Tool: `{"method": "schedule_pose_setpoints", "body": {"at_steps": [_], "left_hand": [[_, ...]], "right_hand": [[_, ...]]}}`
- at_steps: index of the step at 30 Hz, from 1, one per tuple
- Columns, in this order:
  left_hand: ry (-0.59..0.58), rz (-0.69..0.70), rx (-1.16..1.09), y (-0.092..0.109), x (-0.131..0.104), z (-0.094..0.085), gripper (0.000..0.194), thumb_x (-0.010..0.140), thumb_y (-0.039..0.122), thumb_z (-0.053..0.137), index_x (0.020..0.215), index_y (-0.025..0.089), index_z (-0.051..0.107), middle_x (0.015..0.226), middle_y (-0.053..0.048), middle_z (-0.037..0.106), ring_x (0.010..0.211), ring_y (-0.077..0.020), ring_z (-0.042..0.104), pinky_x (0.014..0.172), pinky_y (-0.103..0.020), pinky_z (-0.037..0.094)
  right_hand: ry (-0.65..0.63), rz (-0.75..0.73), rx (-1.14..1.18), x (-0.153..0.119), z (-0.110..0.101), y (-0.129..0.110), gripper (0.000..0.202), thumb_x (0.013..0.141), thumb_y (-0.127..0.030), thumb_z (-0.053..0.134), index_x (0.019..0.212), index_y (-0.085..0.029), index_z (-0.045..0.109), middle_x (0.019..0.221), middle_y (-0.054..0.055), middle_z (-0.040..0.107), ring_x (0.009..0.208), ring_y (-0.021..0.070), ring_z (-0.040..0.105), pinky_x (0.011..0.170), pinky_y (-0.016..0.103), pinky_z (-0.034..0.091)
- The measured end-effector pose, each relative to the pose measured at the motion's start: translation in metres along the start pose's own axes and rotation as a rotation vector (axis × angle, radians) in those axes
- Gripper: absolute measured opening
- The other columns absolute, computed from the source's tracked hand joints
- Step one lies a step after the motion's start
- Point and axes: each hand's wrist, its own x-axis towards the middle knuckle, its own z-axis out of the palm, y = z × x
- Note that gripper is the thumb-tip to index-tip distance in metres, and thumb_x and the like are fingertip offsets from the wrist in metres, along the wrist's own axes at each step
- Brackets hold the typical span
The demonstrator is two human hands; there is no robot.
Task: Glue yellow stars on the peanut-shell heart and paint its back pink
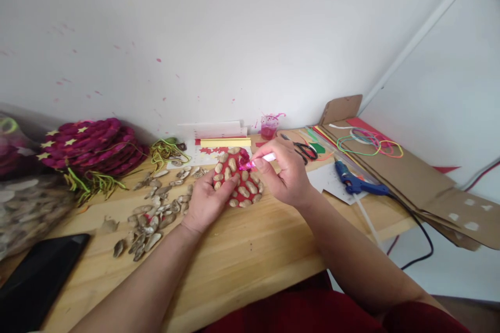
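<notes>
My left hand [211,196] grips the lower left edge of a round red disc [227,172] covered with peanut shells [250,187], its thumb lying over the front. Between the fingers of my right hand [285,171] is a paintbrush [269,157] with a white handle. Its bristles are loaded with magenta paint and touch the disc's upper right part, where one shell [244,156] is coloured magenta. A clear cup of magenta paint [269,127] stands behind my right hand, against the wall.
Loose shells [156,218] lie left of my hands. A stack of magenta discs with stars [97,145], a bag of peanuts [35,203] and a black phone [42,276] are further left. Scissors [307,151], a blue glue gun [355,182] and cardboard [414,177] lie right.
</notes>
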Motion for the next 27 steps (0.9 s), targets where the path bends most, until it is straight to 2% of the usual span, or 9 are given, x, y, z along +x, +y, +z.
{"method": "schedule_pose_setpoints", "body": {"at_steps": [4,8,14,22,27], "left_hand": [[0.010,0.011,-0.046,0.001,0.000,0.000,0.035,0.079,0.047,0.084,0.095,0.017,0.076,0.086,-0.005,0.082,0.071,-0.0201,0.074,0.070,-0.030,0.061],[0.002,-0.026,-0.091,-0.004,0.002,-0.001,0.036,0.079,0.047,0.086,0.094,0.016,0.076,0.084,-0.005,0.081,0.070,-0.0202,0.074,0.069,-0.030,0.061],[-0.046,-0.098,-0.240,-0.011,0.004,-0.004,0.042,0.076,0.048,0.089,0.100,0.016,0.076,0.094,-0.008,0.083,0.077,-0.0245,0.079,0.074,-0.036,0.064],[-0.070,-0.209,-0.440,0.000,0.003,0.002,0.040,0.069,0.036,0.093,0.100,0.017,0.076,0.090,-0.008,0.084,0.078,-0.0265,0.081,0.076,-0.038,0.066],[-0.077,-0.257,-0.472,0.002,0.002,0.000,0.040,0.066,0.036,0.093,0.097,0.019,0.076,0.090,-0.008,0.084,0.079,-0.0285,0.081,0.071,-0.039,0.068]], "right_hand": [[-0.013,-0.009,-0.004,0.000,0.001,-0.001,0.012,0.102,-0.024,0.058,0.092,-0.025,0.063,0.082,0.002,0.073,0.081,0.0203,0.064,0.081,0.038,0.047],[-0.041,-0.004,-0.015,0.000,0.000,0.002,0.011,0.102,-0.024,0.059,0.092,-0.024,0.063,0.084,0.002,0.074,0.083,0.0205,0.066,0.082,0.039,0.047],[0.018,0.108,0.054,0.000,-0.006,0.011,0.011,0.103,-0.026,0.056,0.094,-0.023,0.062,0.090,0.003,0.074,0.084,0.0198,0.067,0.081,0.037,0.050],[0.038,0.206,0.183,0.000,-0.008,0.013,0.017,0.105,-0.034,0.057,0.094,-0.022,0.063,0.087,0.002,0.072,0.080,0.0167,0.064,0.075,0.032,0.050],[0.084,0.271,0.245,-0.001,-0.007,0.021,0.019,0.105,-0.037,0.058,0.096,-0.022,0.065,0.080,-0.001,0.066,0.071,0.0146,0.059,0.066,0.029,0.046]]}}
